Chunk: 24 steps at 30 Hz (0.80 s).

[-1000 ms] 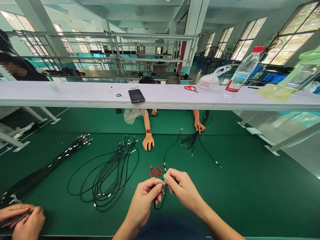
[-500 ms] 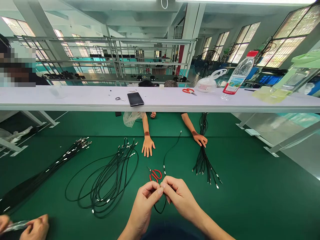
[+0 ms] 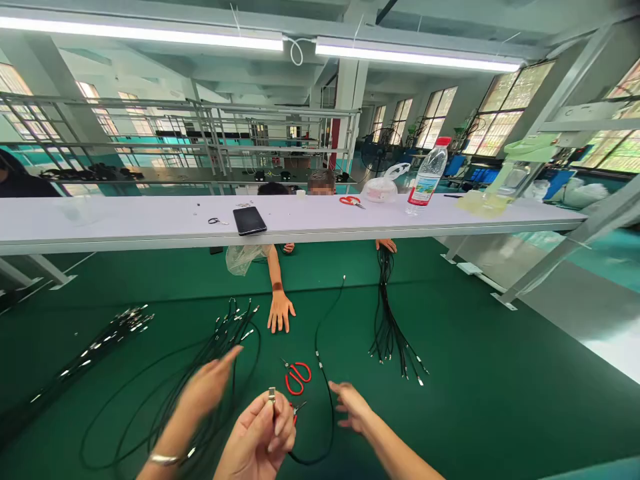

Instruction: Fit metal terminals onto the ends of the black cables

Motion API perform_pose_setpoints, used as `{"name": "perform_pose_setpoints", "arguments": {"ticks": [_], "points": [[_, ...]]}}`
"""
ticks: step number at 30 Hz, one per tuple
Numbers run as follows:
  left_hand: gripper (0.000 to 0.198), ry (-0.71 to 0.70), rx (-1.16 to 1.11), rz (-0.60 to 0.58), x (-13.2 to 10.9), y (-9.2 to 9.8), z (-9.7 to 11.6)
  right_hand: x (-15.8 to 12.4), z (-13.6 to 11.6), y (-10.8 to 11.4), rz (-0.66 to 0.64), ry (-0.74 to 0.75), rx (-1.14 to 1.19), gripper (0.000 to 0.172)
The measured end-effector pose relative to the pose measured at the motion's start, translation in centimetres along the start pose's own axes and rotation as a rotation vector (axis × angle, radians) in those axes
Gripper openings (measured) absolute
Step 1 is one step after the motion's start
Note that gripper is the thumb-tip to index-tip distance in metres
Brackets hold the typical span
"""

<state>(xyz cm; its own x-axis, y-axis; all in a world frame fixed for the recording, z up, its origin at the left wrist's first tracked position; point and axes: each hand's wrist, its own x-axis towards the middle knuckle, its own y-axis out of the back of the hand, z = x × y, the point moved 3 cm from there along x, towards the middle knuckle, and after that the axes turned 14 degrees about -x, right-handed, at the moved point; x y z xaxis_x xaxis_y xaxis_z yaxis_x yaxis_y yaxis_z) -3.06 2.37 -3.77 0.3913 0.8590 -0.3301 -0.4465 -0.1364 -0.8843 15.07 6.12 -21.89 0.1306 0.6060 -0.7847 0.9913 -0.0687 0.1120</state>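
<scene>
My left hand [image 3: 260, 437] pinches the end of a black cable between thumb and fingers, with its metal plug [image 3: 271, 395] pointing up. The rest of this cable [image 3: 331, 407] curves over the green table and runs away from me to another plug at the far end. My right hand [image 3: 353, 408] is open, fingers apart, just right of the cable, and holds nothing. Red-handled snips [image 3: 299, 379] lie beyond my left hand. A second red-handled tool [image 3: 297, 412] is partly hidden behind that hand.
At left, a co-worker's braceleted hand [image 3: 207, 390] reaches over a coil of black cables [image 3: 220, 347]. Another cable bundle [image 3: 107, 343] lies farther left. Opposite, one person's hand [image 3: 281, 310] rests flat; another hand grips a cable bundle [image 3: 390, 333]. A white shelf [image 3: 310, 223] spans above.
My hands have parted; the right one has moved right and opened, while the left keeps the plug. A braceleted hand has come in over the coil. The right-hand bundle's holder now grips farther back.
</scene>
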Motion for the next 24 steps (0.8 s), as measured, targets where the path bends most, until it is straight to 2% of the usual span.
{"name": "perform_pose_setpoints", "arguments": {"ticks": [2, 3, 6, 8, 10, 12, 15, 19, 22, 24], "points": [[0.026, 0.06, -0.097, -0.002, -0.3, -0.1, 0.3, 1.5, 0.8, -1.0, -0.117, -0.093, 0.073, 0.024], [0.025, 0.08, -0.134, 0.0, -0.4, 0.0, 0.4, 2.0, 0.7, -1.3, -0.153, -0.093, 0.111, 0.021], [0.029, 0.027, -0.136, 0.012, -0.7, 1.1, 1.6, 3.1, -0.6, -0.8, -0.146, 0.025, 0.197, 0.015], [0.033, -0.074, 0.025, 0.114, -0.5, 2.9, 2.7, 3.1, -1.9, 0.2, -0.101, 0.14, 0.22, 0.012], [0.039, -0.158, 0.285, 0.27, 0.3, 5.2, 3.9, 2.0, -3.1, 1.0, -0.087, 0.273, 0.215, 0.015], [0.051, -0.187, 0.544, 0.368, 2.1, 7.1, 4.8, -0.1, -4.0, 0.9, -0.122, 0.414, 0.177, 0.025], [0.069, -0.178, 0.805, 0.374, 6.4, 8.8, 5.0, -4.4, -4.5, -0.9, -0.234, 0.571, 0.079, 0.032], [0.076, -0.168, 0.89, 0.351, 11.7, 8.3, 3.6, -8.4, -3.5, -4.2, -0.374, 0.666, -0.195, 0.022], [0.075, -0.257, 1.002, 0.35, 13.9, 7.4, 2.8, -8.7, -2.3, -5.5, -0.38, 0.727, -0.442, 0.013], [0.074, -0.336, 1.128, 0.378, 14.4, 7.5, 2.6, -8.0, -1.5, -6.1, -0.407, 0.771, -0.58, 0.013]]}}
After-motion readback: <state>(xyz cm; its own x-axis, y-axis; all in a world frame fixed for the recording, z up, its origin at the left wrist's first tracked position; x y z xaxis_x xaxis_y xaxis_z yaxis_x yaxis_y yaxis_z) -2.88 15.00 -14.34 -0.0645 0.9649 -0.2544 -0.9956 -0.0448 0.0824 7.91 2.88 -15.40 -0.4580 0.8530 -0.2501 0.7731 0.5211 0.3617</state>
